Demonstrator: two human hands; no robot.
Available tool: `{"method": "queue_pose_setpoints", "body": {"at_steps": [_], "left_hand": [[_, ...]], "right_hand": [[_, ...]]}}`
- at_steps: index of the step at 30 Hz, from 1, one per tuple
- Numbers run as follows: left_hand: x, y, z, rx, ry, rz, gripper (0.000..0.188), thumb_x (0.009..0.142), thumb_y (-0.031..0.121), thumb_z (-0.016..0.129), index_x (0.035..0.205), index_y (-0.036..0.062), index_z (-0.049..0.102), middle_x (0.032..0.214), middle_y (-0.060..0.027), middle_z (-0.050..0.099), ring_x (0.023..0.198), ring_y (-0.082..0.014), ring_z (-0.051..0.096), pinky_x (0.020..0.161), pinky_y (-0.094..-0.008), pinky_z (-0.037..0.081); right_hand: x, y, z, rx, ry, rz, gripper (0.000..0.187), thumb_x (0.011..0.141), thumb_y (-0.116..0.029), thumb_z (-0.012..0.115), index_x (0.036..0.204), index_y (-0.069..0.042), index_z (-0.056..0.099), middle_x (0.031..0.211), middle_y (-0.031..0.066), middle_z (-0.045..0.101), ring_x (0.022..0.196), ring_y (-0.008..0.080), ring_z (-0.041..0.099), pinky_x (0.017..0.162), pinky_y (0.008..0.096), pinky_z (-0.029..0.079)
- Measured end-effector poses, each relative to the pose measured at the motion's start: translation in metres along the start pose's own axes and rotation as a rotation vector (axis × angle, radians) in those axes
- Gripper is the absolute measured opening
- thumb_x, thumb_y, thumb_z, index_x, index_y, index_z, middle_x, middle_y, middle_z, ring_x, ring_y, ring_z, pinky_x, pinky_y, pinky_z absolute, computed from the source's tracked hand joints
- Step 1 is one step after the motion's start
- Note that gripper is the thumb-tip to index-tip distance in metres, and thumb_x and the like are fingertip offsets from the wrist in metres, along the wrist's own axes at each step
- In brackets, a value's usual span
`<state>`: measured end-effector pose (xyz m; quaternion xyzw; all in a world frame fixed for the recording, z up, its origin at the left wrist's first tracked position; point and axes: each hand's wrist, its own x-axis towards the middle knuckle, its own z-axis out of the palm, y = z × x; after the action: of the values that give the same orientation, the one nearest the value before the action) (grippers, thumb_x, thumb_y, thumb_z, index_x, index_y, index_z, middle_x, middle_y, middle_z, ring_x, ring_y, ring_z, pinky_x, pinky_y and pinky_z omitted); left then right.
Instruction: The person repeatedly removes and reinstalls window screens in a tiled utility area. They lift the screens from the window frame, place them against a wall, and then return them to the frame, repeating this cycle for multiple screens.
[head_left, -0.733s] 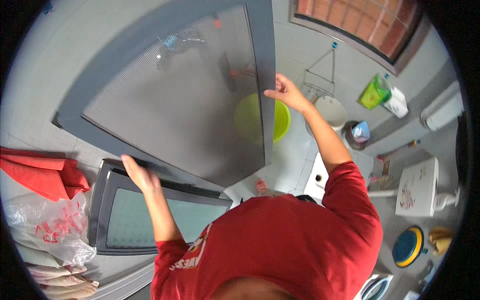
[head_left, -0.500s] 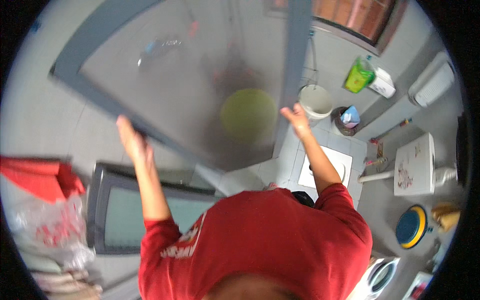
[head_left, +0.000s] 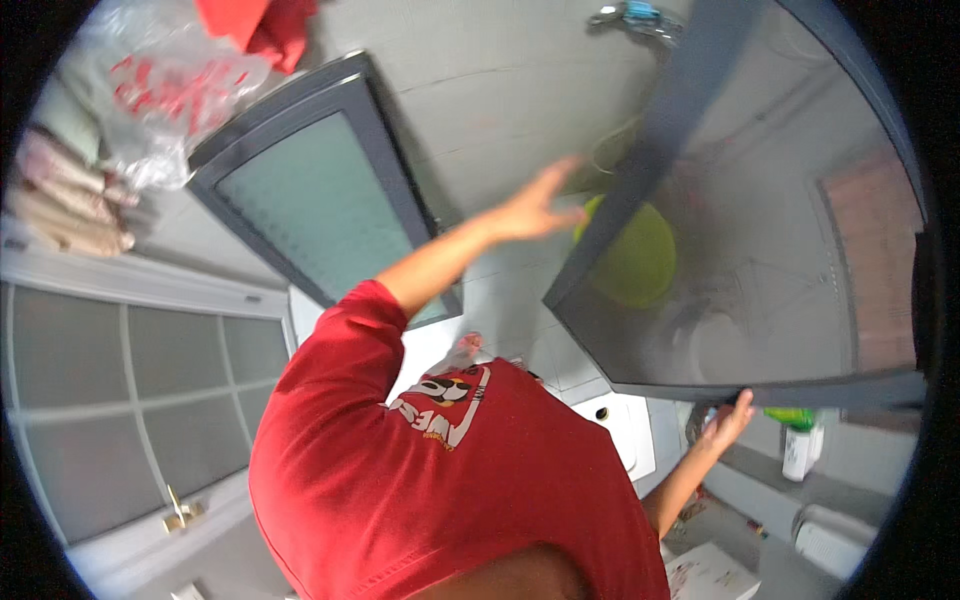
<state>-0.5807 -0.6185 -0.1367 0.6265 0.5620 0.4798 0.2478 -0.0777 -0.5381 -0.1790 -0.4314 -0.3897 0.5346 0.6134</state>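
A large see-through panel [head_left: 770,260] in a dark grey frame stands tilted at the right. My right hand [head_left: 722,428] grips its lower frame edge, with the fingers partly hidden by the frame. My left hand [head_left: 535,208] is off the panel, with nothing in it and its fingers spread. It is just left of the panel's near frame bar. A yellow-green round basin [head_left: 636,255] shows partly through the panel. Left of my left arm, a second dark-framed panel [head_left: 318,200] with frosted greenish glass leans at the wall.
A white door [head_left: 150,390] with frosted panes and a brass handle is at the left. Clear plastic bags [head_left: 170,85] and a red cloth-like item [head_left: 265,30] hang at upper left. A white squat toilet [head_left: 622,432] lies in the floor near my right arm. A shower hose fitting [head_left: 640,18] is at the top.
My view has turned right. The grey-framed panel now appears farther right and turned. My left hand has come away from its frame; my right hand is on its lower edge.
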Motion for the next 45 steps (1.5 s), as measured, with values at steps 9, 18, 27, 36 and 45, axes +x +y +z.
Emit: {"method": "queue_pose_setpoints", "body": {"at_steps": [9,18,27,36,45], "left_hand": [[0.074,-0.037,0.119,-0.743,0.173,-0.294,0.032,0.091,0.032,0.045,0.105,0.0032,0.044,0.099,-0.0019,0.048,0.092,-0.0106,0.044,0.084,-0.0249,0.036],[0.123,0.111,0.223,-0.695,-0.221,0.009,0.043,0.092,0.031,0.044,0.121,-0.0001,0.042,0.11,-0.0047,0.052,0.098,-0.0134,0.048,0.086,-0.0259,0.036],[0.151,0.185,0.385,-0.9,-0.172,-0.365,0.05,0.087,0.042,0.05,0.109,-0.0029,0.052,0.105,-0.0053,0.053,0.095,-0.0136,0.046,0.086,-0.0277,0.035],[0.25,0.221,0.433,-1.068,-0.207,-0.281,0.05,0.09,0.044,0.041,0.109,-0.0011,0.05,0.105,-0.0052,0.052,0.095,-0.0153,0.048,0.087,-0.0295,0.037],[0.412,0.247,0.472,-1.012,-0.266,-0.146,0.045,0.092,0.04,0.039,0.108,0.0006,0.053,0.103,-0.0056,0.055,0.095,-0.0152,0.05,0.085,-0.0294,0.038]], "right_hand": [[-0.042,-0.012,0.03,-0.041,0.172,-0.177,0.031,0.08,-0.008,0.062,0.11,-0.004,0.052,0.102,0.0013,0.058,0.092,0.0115,0.052,0.084,0.026,0.039],[-0.09,-0.11,-0.098,-0.023,0.541,-0.277,0.039,0.082,-0.028,0.061,0.11,-0.002,0.053,0.105,0.0039,0.058,0.096,0.0153,0.053,0.089,0.0294,0.038],[-0.114,-0.261,-0.178,-0.338,0.627,-0.456,0.039,0.086,-0.028,0.055,0.113,-0.002,0.048,0.107,0.0074,0.054,0.099,0.0164,0.049,0.088,0.0304,0.036],[-0.034,-0.163,-0.243,-0.487,0.842,-0.496,0.032,0.089,-0.026,0.051,0.106,0.001,0.053,0.097,0.0025,0.055,0.089,0.0118,0.047,0.083,0.0259,0.036],[0.161,-0.216,-0.236,-0.39,0.853,-0.68,0.021,0.087,-0.018,0.054,0.094,0.001,0.054,0.086,0.0011,0.056,0.077,0.0091,0.047,0.072,0.0236,0.039]]}}
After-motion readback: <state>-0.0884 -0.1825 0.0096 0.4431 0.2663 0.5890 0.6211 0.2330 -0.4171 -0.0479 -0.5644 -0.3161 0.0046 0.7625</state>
